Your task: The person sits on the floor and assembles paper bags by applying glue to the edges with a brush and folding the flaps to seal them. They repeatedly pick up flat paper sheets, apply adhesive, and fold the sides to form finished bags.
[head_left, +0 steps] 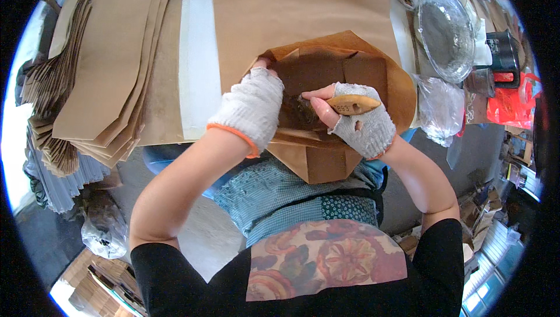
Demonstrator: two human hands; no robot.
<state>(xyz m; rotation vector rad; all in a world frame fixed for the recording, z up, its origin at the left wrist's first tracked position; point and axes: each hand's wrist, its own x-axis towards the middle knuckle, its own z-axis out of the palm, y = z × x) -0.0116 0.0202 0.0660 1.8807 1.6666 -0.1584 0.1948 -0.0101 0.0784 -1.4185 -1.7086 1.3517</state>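
Note:
A brown paper bag (403,90) stands opened near the table's front edge, its mouth facing me and its lower flap hanging over the edge. My left hand (249,106), in a white knit glove with an orange cuff and bare fingertips, grips the bag's left rim; its fingers are partly hidden by the paper. Inside the mouth, my right hand (366,130), in a similar worn glove, is closed around a flat brush with a wooden handle (352,104). The brush's bristle end points left into the bag's shadowed inside and is hard to make out.
Flat brown paper pieces (114,54) lie stacked at the left. Brown paper (303,11) and a white strip (197,60) cover the table. At the right are a shiny oval basin (421,37), a clear plastic bag (437,107), a dark mug (500,51) and a red bag (510,110).

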